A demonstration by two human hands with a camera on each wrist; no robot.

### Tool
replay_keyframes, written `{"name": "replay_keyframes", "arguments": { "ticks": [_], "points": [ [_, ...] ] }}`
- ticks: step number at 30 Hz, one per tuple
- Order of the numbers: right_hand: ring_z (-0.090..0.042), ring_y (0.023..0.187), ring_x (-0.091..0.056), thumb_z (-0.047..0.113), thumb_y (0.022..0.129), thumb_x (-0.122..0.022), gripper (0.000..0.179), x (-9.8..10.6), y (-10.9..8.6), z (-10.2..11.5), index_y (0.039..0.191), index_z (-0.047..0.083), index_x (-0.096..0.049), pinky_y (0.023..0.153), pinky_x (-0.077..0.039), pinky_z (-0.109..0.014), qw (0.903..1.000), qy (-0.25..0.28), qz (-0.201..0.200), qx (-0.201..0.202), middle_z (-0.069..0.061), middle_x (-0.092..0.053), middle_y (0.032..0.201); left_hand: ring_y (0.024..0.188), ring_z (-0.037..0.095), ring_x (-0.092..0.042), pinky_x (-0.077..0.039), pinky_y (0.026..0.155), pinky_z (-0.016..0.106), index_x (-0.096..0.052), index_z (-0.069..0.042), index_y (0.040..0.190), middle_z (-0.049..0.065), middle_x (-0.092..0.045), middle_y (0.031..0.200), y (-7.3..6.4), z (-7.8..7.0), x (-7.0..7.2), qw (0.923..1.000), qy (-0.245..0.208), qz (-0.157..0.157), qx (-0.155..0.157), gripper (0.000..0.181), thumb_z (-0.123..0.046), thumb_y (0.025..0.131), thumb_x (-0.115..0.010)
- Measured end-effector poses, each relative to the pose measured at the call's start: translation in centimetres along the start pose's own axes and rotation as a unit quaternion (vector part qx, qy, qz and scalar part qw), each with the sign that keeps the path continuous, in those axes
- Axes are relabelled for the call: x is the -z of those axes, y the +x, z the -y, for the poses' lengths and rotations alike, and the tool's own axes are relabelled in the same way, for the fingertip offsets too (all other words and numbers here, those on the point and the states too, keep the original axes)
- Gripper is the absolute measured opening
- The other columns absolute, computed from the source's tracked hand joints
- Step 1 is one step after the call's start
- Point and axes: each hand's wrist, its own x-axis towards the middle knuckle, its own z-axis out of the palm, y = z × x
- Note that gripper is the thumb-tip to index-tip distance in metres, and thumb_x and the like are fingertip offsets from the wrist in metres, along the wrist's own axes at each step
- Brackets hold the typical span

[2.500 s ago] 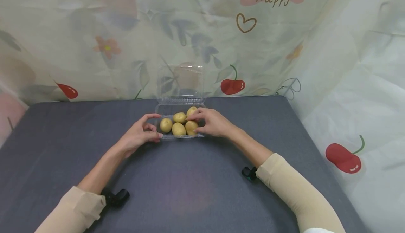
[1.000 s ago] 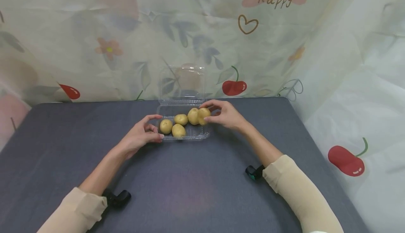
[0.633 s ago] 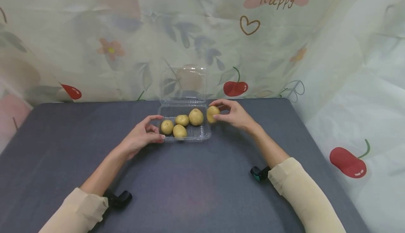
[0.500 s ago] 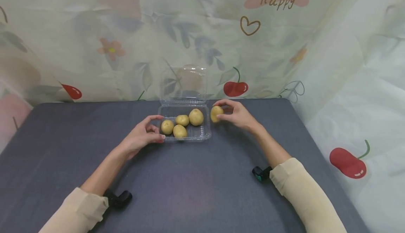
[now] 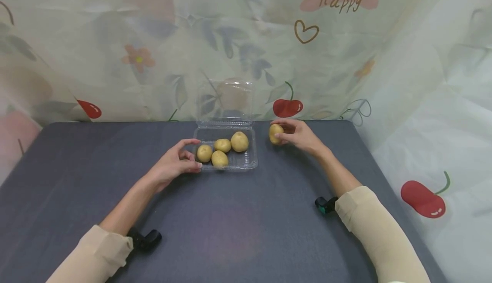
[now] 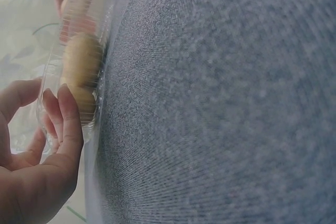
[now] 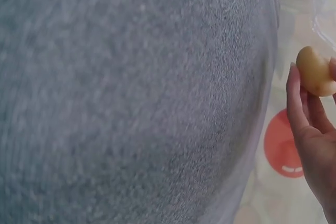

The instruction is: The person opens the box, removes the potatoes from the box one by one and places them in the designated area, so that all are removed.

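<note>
A clear plastic clamshell container (image 5: 246, 160) stands near the table's back edge, its lid (image 5: 224, 99) raised behind it. Several small yellow potatoes (image 5: 240, 141) lie inside, mostly toward the left and back right. My left hand (image 5: 173, 166) grips the container's left end, thumb at the front corner and index finger farther back; in the left wrist view, fingers (image 6: 68, 114) curl against its ridged side wall. Just right of the container, my right hand (image 5: 301, 137) pinches one potato (image 5: 274, 134) between thumb and fingers. That potato (image 7: 313, 72) also shows in the right wrist view.
A dark grey cloth covers the table (image 5: 230, 223). Behind it hangs a pale printed curtain (image 5: 153, 91) with cherries and flowers, close to the raised lid. Another curtain (image 5: 442, 138) borders the right side. Dark wrist cameras (image 5: 146, 240) sit below both forearms.
My right hand has lifted one potato out of the container's right side and carried it to the right, past the rim. The left hand has kept its grip on the container.
</note>
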Motion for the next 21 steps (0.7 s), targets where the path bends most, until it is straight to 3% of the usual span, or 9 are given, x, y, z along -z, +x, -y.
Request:
{"name": "replay_keyframes", "arguments": {
  "ticks": [7, 14, 21],
  "points": [
    [-0.022, 0.106, -0.064, 0.011, 0.095, -0.069, 0.045, 1.0, -0.1, -0.9, 0.138, 0.005, -0.057, 0.083, -0.057, -0.041, 0.9997, 0.020, -0.011, -0.009, -0.018, -0.057, 0.132, 0.091, 0.030, -0.066, -0.054, 0.090, 0.042, -0.032, -0.015, 0.152, 0.011, -0.052, 0.091, -0.2, -0.2, 0.0, 1.0000, -0.002, 0.000, 0.004, 0.071, -0.004, 0.091, -0.069],
    [-0.018, 0.106, -0.065, 0.010, 0.093, -0.071, 0.048, 2.0, -0.3, -1.8, 0.138, 0.003, -0.057, 0.082, -0.057, -0.034, 0.9978, 0.024, -0.060, -0.017, -0.018, -0.056, 0.131, 0.092, 0.031, -0.066, -0.054, 0.090, 0.043, -0.032, -0.014, 0.152, 0.011, -0.052, 0.091, -0.2, -0.4, 0.0, 1.0000, 0.001, 0.001, 0.005, 0.071, -0.004, 0.091, -0.068],
    [-0.017, 0.107, -0.066, 0.014, 0.091, -0.074, 0.052, 2.5, -0.2, -2.4, 0.138, 0.000, -0.057, 0.082, -0.058, -0.035, 0.9958, -0.004, -0.089, -0.020, -0.020, -0.060, 0.129, 0.093, 0.034, -0.065, -0.054, 0.090, 0.043, -0.032, -0.015, 0.151, 0.012, -0.052, 0.091, -0.3, -0.5, 0.0, 1.0000, -0.002, 0.000, 0.006, 0.071, -0.003, 0.091, -0.068]
  ]
}}
